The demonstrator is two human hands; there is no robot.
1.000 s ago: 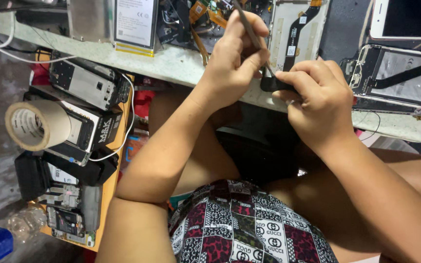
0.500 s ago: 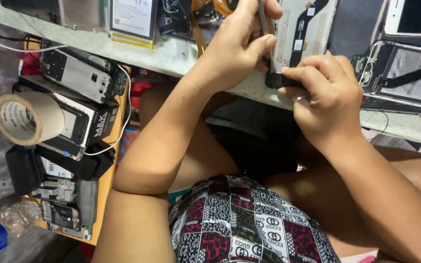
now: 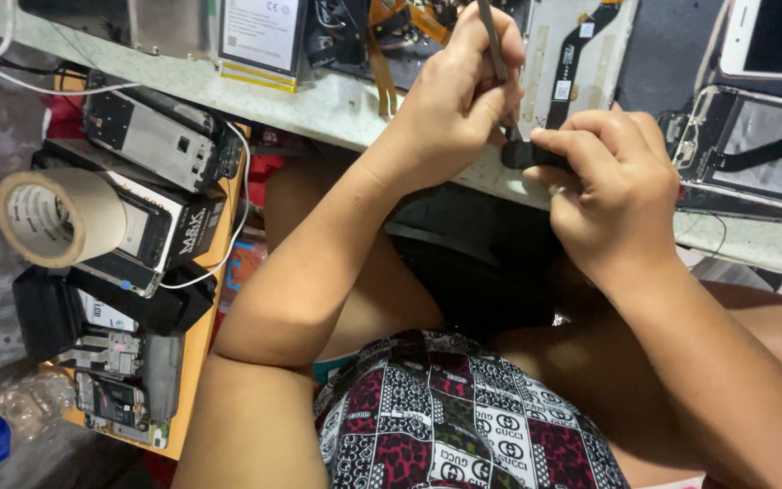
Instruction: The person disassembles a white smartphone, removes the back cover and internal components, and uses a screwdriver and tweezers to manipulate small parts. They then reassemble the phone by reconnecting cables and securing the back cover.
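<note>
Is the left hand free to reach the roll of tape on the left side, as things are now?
Probably not right away. The left hand is closed around a thin metal tool, its tip at the small black part that the right hand pinches. The roll of tape itself lies uncovered atop stacked phone parts.

My pale worktop (image 3: 319,104): opened phone frames (image 3: 735,154), white battery (image 3: 260,36), orange flex cable (image 3: 382,54) lying on it.

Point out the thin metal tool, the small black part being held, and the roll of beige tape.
Thin metal tool (image 3: 494,41), head view, on its shaft above the left hand's fingers.
Small black part (image 3: 519,155), head view, its exposed left end.
Roll of beige tape (image 3: 92,215), head view, outer wound side.
</note>
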